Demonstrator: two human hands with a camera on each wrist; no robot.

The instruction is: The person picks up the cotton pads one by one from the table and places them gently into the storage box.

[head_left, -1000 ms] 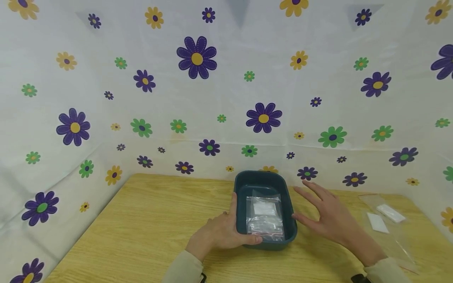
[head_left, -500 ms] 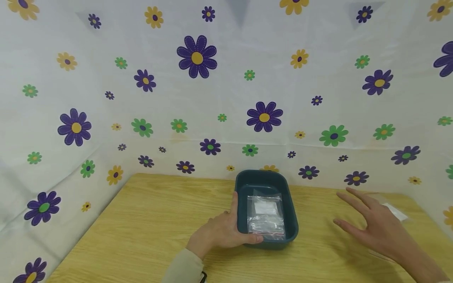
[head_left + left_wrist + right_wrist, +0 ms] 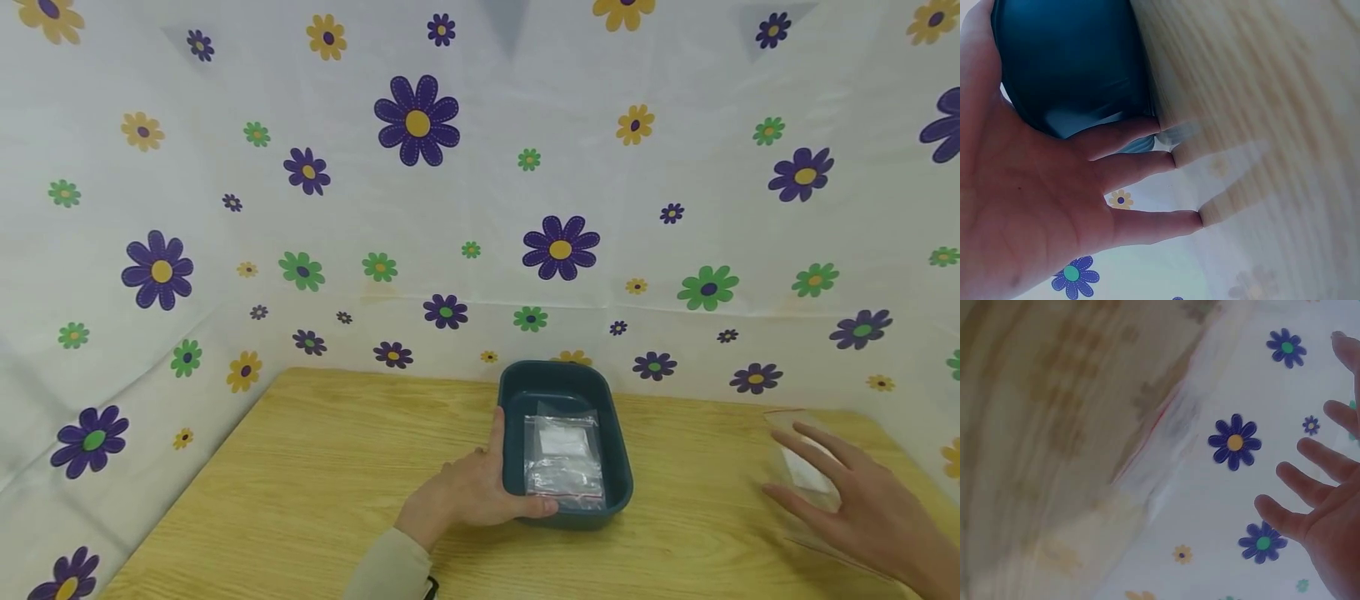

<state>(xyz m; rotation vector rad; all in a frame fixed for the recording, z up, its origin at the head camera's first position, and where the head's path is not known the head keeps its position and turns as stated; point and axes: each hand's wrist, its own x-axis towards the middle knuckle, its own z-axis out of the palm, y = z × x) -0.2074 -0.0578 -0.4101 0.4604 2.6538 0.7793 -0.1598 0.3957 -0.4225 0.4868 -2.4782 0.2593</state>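
A dark teal plastic bin [image 3: 512, 450] stands on the wooden table, with clear zip bags [image 3: 562, 479] holding something white inside it. My left hand [image 3: 468, 490] rests against the bin's near left corner, thumb along the front rim and index finger along the left wall. Its fingers are straight in the left wrist view, their tips at the table. To the right, my right hand [image 3: 862, 508] hovers with spread fingers and holds nothing. Under it lies a large clear zip bag [image 3: 1160, 425] with a red seal line, and a white flat piece [image 3: 806, 468] shows there, partly hidden by the hand.
A white cloth [image 3: 450, 208] printed with purple, green and yellow flowers hangs behind the table and along both sides. The bin's far end is close to the back cloth. Bare wood table top [image 3: 300, 467] lies left of the bin.
My right hand has moved from beside the bin's right wall to the right, over the large zip bag, covering part of the white pieces. My left hand and the bin have stayed in place.
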